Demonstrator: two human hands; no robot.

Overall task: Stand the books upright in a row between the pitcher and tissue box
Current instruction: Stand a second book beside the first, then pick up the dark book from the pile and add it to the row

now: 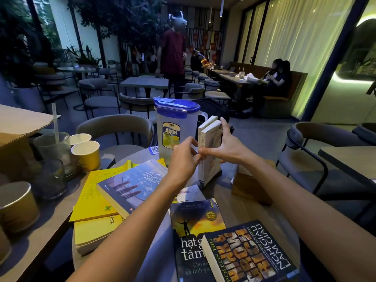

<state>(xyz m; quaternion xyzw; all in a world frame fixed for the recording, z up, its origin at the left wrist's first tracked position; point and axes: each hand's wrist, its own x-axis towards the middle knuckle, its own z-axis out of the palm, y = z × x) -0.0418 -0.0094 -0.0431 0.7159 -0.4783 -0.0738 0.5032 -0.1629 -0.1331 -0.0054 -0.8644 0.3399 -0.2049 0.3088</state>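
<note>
Two bare hands meet at a pale book (210, 151) that stands upright on the round tabletop (223, 196), just to the right of a clear pitcher (176, 137) with a blue lid. My right hand (225, 147) wraps the book, thumb on the near spine and fingers over its top far edge, so that grip is closed on it. My left hand (184, 157) pinches the spine low down with curled fingertips. A wooden tissue box (250, 184) sits to the right, apart from the book. Nearer to me, four more books lie flat: a blue one (130, 188) on yellow ones (95, 202) at left, a dark sunset cover (195, 228), and a black one (250, 255) with gold lettering overlapping it. Paper cups (85, 153) stand at far left.
</note>
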